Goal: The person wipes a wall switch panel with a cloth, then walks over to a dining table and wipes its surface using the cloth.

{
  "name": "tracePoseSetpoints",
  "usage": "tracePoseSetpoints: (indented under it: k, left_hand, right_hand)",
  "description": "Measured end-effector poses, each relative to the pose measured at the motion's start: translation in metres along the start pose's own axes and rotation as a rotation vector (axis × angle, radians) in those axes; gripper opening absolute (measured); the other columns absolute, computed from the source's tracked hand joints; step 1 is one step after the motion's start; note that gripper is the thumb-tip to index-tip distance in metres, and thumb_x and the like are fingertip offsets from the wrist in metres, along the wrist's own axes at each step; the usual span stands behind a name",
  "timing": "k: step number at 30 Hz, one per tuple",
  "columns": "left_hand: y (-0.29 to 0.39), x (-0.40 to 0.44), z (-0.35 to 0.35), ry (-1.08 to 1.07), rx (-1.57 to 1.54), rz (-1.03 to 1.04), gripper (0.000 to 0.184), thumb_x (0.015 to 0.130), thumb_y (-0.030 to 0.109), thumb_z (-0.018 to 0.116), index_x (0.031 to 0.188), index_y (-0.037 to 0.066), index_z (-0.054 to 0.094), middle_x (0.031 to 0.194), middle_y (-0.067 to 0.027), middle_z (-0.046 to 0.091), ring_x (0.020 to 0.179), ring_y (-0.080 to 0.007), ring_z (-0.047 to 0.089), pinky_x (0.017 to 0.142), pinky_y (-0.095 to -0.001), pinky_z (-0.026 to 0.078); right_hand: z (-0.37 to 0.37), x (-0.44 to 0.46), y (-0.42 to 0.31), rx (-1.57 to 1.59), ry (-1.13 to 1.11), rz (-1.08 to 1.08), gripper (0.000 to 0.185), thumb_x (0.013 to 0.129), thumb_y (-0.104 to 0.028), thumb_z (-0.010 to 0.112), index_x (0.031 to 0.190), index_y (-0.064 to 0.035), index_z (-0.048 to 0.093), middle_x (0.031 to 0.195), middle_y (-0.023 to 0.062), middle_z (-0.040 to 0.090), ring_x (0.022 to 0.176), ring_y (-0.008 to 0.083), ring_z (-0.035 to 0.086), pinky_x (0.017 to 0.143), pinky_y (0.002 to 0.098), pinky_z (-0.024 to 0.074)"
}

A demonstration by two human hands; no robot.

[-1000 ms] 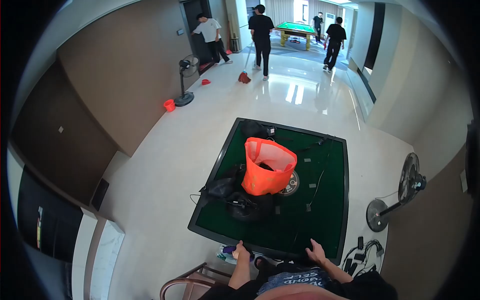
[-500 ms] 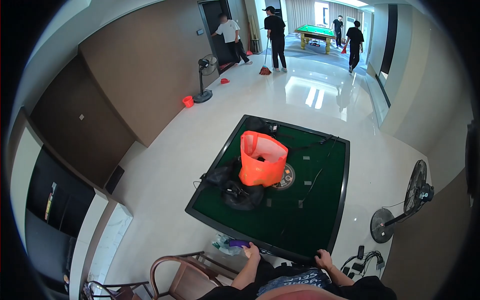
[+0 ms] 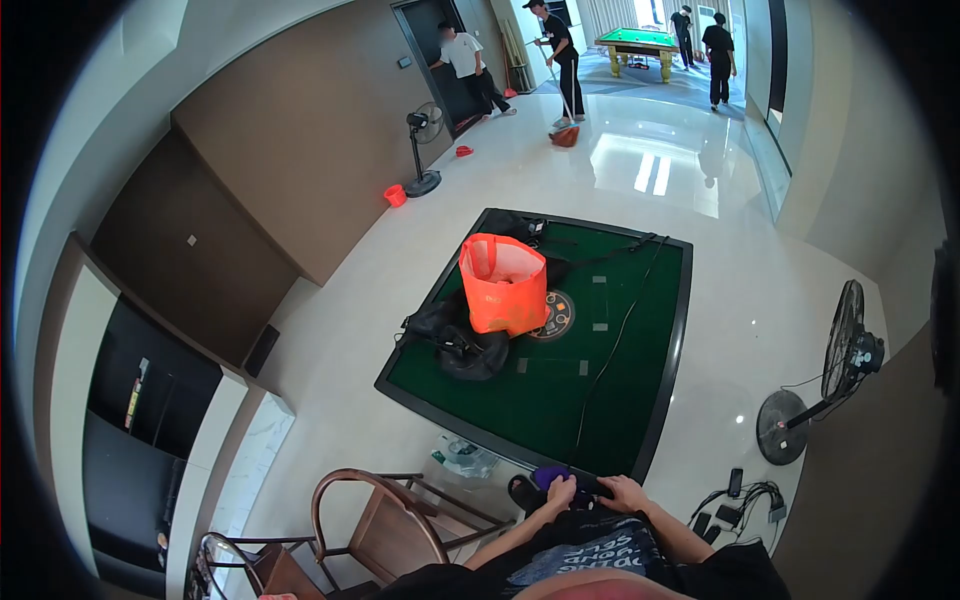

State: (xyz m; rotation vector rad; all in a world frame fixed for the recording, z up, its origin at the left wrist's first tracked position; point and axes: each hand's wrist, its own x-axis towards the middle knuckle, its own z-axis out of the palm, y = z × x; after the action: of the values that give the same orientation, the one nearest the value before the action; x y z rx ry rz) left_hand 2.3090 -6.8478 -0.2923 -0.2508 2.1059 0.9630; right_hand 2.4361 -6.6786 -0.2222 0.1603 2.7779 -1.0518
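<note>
My left hand point(image 3: 562, 490) is closed on a purple cloth point(image 3: 551, 475) at the near rim of a square, green-topped table point(image 3: 640, 330). Close beside it, my right hand point(image 3: 624, 494) has its fingers curled over the table's black near edge by the corner; their tips are partly hidden. On the green top stands an open orange tote bag point(image 3: 505, 300), its contents mostly out of sight. Black bags point(image 3: 474, 355) slump against its left side, and another dark bag point(image 3: 510, 226) lies behind it. A thin cable point(image 3: 622, 332) runs along the right of the top.
A wooden armchair point(image 3: 385, 530) stands at my left, near a clear plastic bag point(image 3: 463, 456) on the floor. To the right are a floor fan point(image 3: 845, 350) and tangled adapters point(image 3: 735, 512). Beyond, a person sweeps with a broom point(image 3: 564, 136); others stand near a pool table point(image 3: 637, 42).
My left hand has moved right along the rim with the purple cloth, and my right hand has come closer to it. The camera view has shifted. The sweeping person's broom has swung right.
</note>
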Motion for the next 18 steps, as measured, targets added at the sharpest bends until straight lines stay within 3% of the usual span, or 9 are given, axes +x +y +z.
tracePoseSetpoints:
  k: [3,6,7,9,10,14,15,16,18]
  left_hand:
    - [0.023,-0.028,-0.006,-0.135,-0.035,-0.012,0.051,0.094,0.034,0.056,0.135,0.003,0.049,0.119,-0.0137,0.061,0.098,-0.0271,0.062,0.075,-0.0407,0.055]
    - [0.017,-0.025,0.011,-0.490,-0.177,-0.017,0.029,0.097,0.033,0.055,0.114,0.010,0.054,0.101,-0.0060,0.059,0.093,-0.0201,0.059,0.075,-0.0397,0.053]
    - [0.015,-0.021,0.021,-0.485,-0.171,-0.021,0.029,0.097,0.033,0.055,0.114,0.010,0.054,0.101,-0.0060,0.059,0.093,-0.0201,0.059,0.075,-0.0397,0.053]
    - [0.022,-0.024,0.035,-0.526,-0.087,0.047,0.036,0.096,0.041,0.055,0.115,0.010,0.052,0.104,-0.0057,0.058,0.098,-0.0197,0.057,0.083,-0.0409,0.051]
    - [0.029,-0.031,0.035,-0.527,-0.082,0.045,0.036,0.096,0.041,0.055,0.115,0.010,0.052,0.104,-0.0057,0.058,0.098,-0.0197,0.057,0.083,-0.0409,0.051]
    - [0.058,-0.052,0.036,-0.662,-0.172,-0.026,0.061,0.095,0.053,0.054,0.140,0.015,0.042,0.122,-0.0056,0.056,0.102,-0.0205,0.056,0.094,-0.0416,0.045]
    - [0.058,-0.056,0.036,-0.683,-0.163,0.007,0.070,0.094,0.056,0.054,0.148,0.017,0.035,0.128,-0.0045,0.055,0.103,-0.0201,0.056,0.096,-0.0404,0.043]
    - [0.054,-0.056,0.035,-0.689,-0.119,0.023,0.072,0.094,0.055,0.055,0.151,0.017,0.034,0.128,-0.0014,0.058,0.104,-0.0170,0.057,0.087,-0.0361,0.046]
    - [0.030,-0.042,0.034,-0.675,-0.021,0.080,0.068,0.093,0.054,0.057,0.147,0.015,0.041,0.124,-0.0001,0.060,0.102,-0.0159,0.058,0.083,-0.0339,0.046]
  right_hand:
    - [-0.006,0.003,-0.001,-0.027,-0.044,-0.050,0.064,0.079,-0.037,0.069,0.133,-0.0052,0.055,0.123,0.0194,0.062,0.113,0.0357,0.058,0.099,0.0431,0.0458]
    - [-0.007,0.000,0.002,-0.019,-0.063,-0.067,0.065,0.075,-0.034,0.072,0.132,-0.0073,0.055,0.120,0.0200,0.063,0.109,0.0379,0.060,0.096,0.0443,0.0472]
    - [-0.009,-0.002,0.001,-0.010,-0.062,-0.070,0.065,0.075,-0.034,0.072,0.132,-0.0073,0.055,0.120,0.0200,0.063,0.109,0.0379,0.060,0.096,0.0443,0.0472]
    - [-0.014,-0.007,-0.003,0.136,-0.075,0.037,0.062,0.072,-0.029,0.072,0.128,-0.0082,0.057,0.113,0.0206,0.066,0.103,0.0390,0.063,0.091,0.0459,0.0497]
    - [-0.009,-0.010,0.000,0.163,0.018,0.158,0.046,0.070,-0.025,0.069,0.112,-0.0060,0.065,0.098,0.0197,0.070,0.094,0.0401,0.066,0.084,0.0458,0.0521]
    - [0.009,-0.020,0.040,0.293,0.234,0.518,0.036,0.073,-0.024,0.065,0.104,-0.0055,0.071,0.097,0.0198,0.070,0.095,0.0381,0.067,0.086,0.0450,0.0522]
    - [0.014,-0.023,0.051,0.383,0.441,0.657,0.032,0.074,-0.023,0.063,0.099,-0.0051,0.072,0.095,0.0197,0.071,0.094,0.0376,0.067,0.086,0.0443,0.0524]
    - [0.017,-0.027,0.058,0.471,0.652,0.793,0.028,0.076,-0.022,0.061,0.094,-0.0047,0.073,0.093,0.0196,0.071,0.093,0.0371,0.068,0.085,0.0436,0.0527]
    - [0.019,-0.041,0.061,0.404,0.701,0.879,0.029,0.076,-0.021,0.059,0.094,-0.0035,0.073,0.090,0.0201,0.071,0.089,0.0362,0.069,0.083,0.0428,0.0530]
